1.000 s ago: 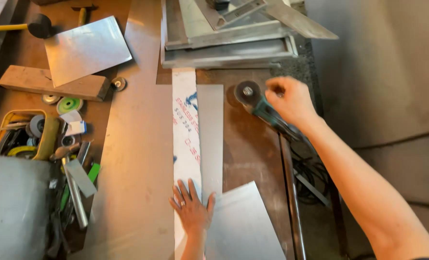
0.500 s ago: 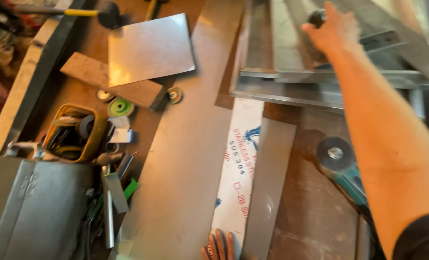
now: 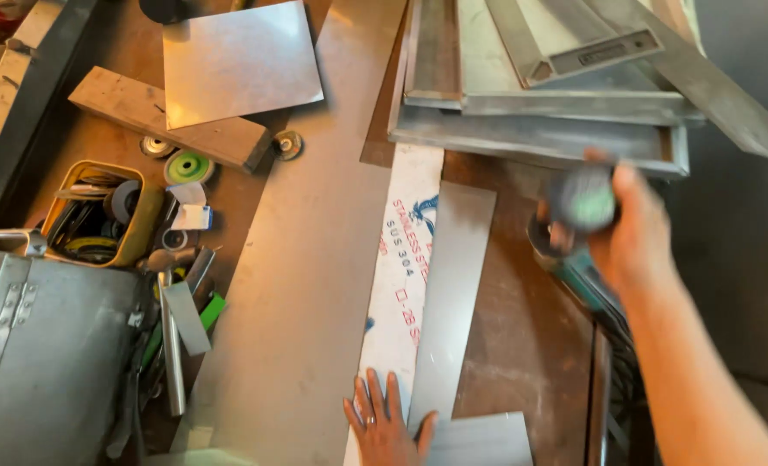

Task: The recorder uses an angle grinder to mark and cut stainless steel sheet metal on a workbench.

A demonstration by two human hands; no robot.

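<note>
The left hand point(image 3: 387, 423) lies flat on the metal strip point(image 3: 449, 298), which runs lengthwise away from it; the right hand point(image 3: 634, 229) grips a blurred disc point(image 3: 584, 200) above the angle grinder point(image 3: 574, 267).

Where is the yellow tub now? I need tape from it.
Head view, left side: the yellow tub sits beside the grey metal box, below the wooden block.

Right hand point(image 3: 638, 229) around blurred disc point(image 3: 584, 200)
</note>
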